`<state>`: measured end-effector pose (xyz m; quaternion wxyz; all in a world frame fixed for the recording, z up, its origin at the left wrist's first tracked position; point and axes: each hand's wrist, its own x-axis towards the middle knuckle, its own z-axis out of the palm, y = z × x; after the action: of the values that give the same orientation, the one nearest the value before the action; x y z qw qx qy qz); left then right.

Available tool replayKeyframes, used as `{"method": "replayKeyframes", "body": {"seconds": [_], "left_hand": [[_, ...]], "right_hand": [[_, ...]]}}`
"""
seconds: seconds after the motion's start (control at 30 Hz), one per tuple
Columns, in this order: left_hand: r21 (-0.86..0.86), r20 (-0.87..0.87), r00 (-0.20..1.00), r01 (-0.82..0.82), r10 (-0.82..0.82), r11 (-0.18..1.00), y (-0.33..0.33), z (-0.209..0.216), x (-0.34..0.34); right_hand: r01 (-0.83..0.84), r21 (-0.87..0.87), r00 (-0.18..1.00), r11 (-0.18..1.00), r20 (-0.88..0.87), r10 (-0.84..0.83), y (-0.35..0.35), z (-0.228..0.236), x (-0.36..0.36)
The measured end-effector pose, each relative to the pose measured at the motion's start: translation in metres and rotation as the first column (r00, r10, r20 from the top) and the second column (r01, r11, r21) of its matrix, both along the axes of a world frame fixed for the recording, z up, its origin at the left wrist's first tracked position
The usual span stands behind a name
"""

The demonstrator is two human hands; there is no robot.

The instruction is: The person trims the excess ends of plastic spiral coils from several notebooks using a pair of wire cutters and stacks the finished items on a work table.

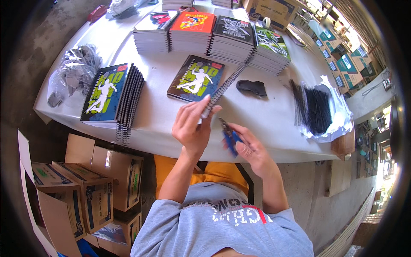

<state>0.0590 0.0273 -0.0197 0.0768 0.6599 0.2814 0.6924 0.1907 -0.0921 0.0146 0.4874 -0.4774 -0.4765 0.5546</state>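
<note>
My left hand (193, 126) grips a spiral-bound notebook (221, 89) seen edge-on, its long black coil slanting up and away to the right. Its covers are mostly out of sight. Blue-handled pliers (230, 138) are in my right hand (253, 150), their dark jaws pointing up near the coil's near end but apart from it. Just beyond my left hand, a dark notebook with a white player figure (196, 79) lies flat on the white table (165, 124). A stack of similar notebooks (105, 94) stands to the left, coils on its right side.
Several notebook stacks (192, 36) line the far side. A black curved object (251, 88) lies right of centre. Loose black coils (317, 109) rest on white plastic at the right. A clear plastic bag (77, 70) sits at the left. Cardboard boxes (98, 201) stand on the floor, lower left.
</note>
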Motion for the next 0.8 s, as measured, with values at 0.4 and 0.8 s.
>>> {"method": "replayKeyframes", "body": {"seconds": [0.4, 0.8], "left_hand": [[-0.21, 0.793, 0.519, 0.725, -0.319, 0.656, -0.005, 0.018, -0.038], [-0.275, 0.354, 0.889, -0.198, 0.291, 0.941, 0.025, 0.059, -0.201]], "right_hand": [[0.405, 0.374, 0.258, 0.834, 0.828, -0.497, 0.019, -0.06, 0.053], [0.259, 0.45, 0.961, 0.855, -0.208, -0.182, 0.2, 0.048, -0.107]]}}
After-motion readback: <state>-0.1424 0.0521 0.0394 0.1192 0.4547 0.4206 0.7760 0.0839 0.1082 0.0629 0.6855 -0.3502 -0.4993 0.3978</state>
